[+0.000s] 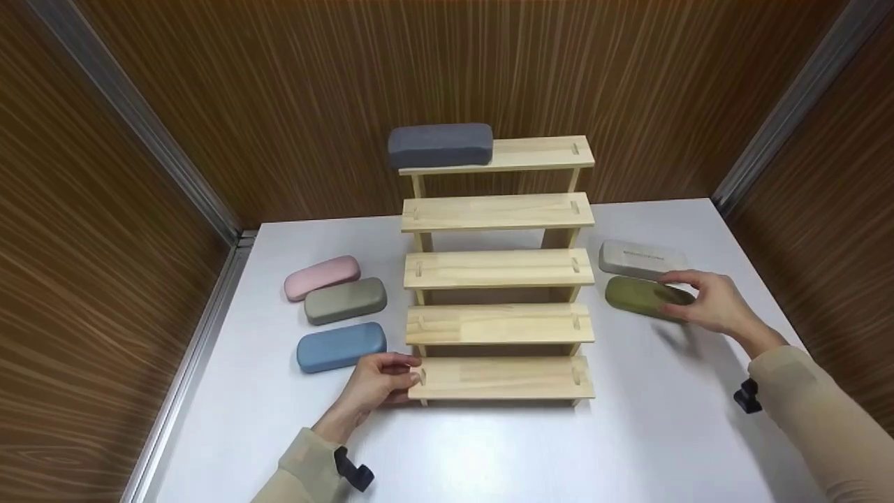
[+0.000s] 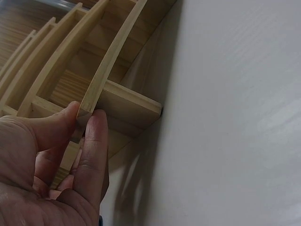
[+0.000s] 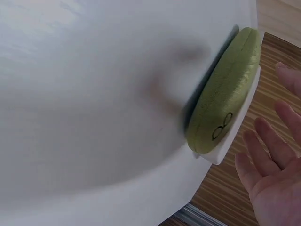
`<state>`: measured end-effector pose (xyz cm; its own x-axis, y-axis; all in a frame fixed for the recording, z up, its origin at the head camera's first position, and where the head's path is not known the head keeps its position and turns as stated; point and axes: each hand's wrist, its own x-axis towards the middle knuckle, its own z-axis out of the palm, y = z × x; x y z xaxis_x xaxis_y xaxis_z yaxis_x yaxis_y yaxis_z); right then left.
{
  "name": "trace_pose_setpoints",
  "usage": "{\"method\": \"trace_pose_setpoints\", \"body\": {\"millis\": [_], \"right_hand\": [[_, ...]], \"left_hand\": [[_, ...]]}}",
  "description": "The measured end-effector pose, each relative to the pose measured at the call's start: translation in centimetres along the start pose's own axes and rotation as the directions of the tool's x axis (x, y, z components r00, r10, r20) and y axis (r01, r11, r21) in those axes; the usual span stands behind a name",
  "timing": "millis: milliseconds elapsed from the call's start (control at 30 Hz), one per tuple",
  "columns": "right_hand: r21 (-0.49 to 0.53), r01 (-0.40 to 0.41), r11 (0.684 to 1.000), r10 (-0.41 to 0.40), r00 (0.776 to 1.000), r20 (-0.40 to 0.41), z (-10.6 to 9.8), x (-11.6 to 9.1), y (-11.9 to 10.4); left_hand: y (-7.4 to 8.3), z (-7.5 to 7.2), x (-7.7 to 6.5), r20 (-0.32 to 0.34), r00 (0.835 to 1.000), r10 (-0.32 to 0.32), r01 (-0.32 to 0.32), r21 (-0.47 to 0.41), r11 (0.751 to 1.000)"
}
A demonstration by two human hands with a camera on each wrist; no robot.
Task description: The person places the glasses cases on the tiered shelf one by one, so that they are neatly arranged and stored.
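Note:
A stepped wooden display rack [image 1: 503, 377] with several shelves stands on the white table. My left hand [image 1: 380, 383] pinches the left end of its lowest shelf; in the left wrist view the thumb is above the board [image 2: 96, 87] and fingers are below it. On the right, my right hand [image 1: 714, 302] hovers at the right end of an olive-green glasses case [image 1: 634, 295]. In the right wrist view its fingers [image 3: 268, 146] are spread, apart from the case [image 3: 223, 94], which bears a small glasses mark. A dark blue-grey glasses case [image 1: 440, 145] lies on the top shelf, at its left.
Left of the rack lie a pink case [image 1: 321, 278], a grey-green case [image 1: 346, 302] and a blue case [image 1: 341, 348]. A light grey case [image 1: 639, 257] lies just behind the olive one. Wood-grain panels [image 1: 335, 91] with metal edge strips enclose the table [image 1: 489, 454].

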<state>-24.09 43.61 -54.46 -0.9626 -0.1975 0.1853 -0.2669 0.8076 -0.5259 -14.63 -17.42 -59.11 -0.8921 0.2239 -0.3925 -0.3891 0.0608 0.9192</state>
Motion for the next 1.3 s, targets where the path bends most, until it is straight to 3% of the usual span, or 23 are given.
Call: {"method": "trace_pose_setpoints", "body": {"millis": [667, 1300], "right_hand": [[0.044, -0.017, 0.999, 0.016, 1.000, 0.022, 2.4, 0.3, 1.5], [0.075, -0.063, 0.995, 0.059, 0.997, 0.054, 2.8, 0.5, 1.8]], "left_hand": [[-0.1, 0.1, -0.4, -0.009, 1.000, 0.021, -0.021, -0.005, 1.000], [0.0, 0.1, -0.2, -0.007, 1.000, 0.010, -0.010, -0.003, 1.000]]}}
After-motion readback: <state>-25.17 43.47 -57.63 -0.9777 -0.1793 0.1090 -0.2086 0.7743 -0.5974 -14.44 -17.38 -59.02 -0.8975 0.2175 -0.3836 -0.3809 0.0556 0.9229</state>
